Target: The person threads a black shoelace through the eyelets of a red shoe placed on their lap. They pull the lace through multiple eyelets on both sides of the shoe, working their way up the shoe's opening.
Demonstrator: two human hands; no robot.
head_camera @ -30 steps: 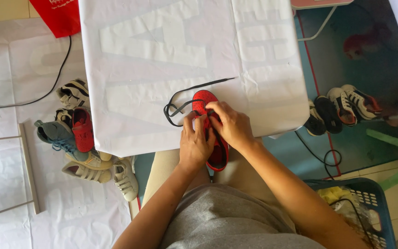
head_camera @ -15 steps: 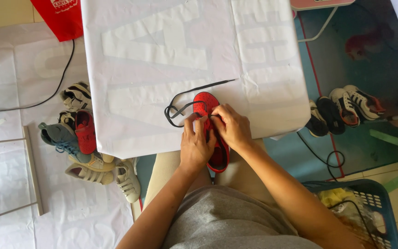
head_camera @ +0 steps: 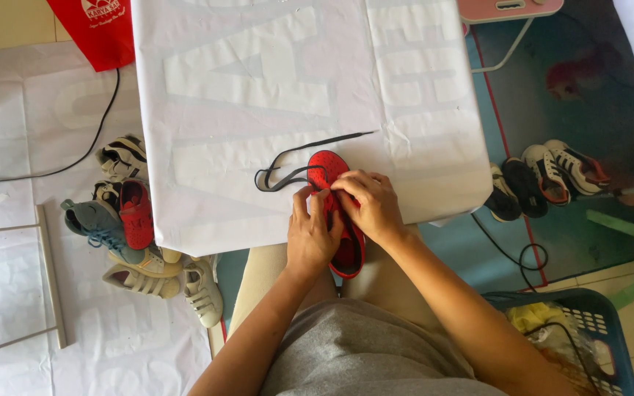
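A red sneaker (head_camera: pixel 346 249) lies at the near edge of a table covered with a white sheet (head_camera: pixel 273 81), toe pointing away from me. A black shoelace (head_camera: pixel 288 167) trails from its front, looped on the sheet to the left. My left hand (head_camera: pixel 311 236) rests on the shoe's left side with fingers pinched at the eyelets. Over the tongue, my right hand (head_camera: pixel 365 207) has its fingertips closed on the lace beside the left fingers.
A pile of assorted shoes (head_camera: pixel 135 227) lies on the white floor covering at the left. More shoes (head_camera: pixel 544 180) sit on the right by a black cable. A blue basket (head_camera: pixel 588 330) stands at lower right, a red bag (head_camera: pixel 97 29) at top left.
The hands stay on the red shoe with only small finger shifts at the lace. The lace loop on the sheet looks much the same.
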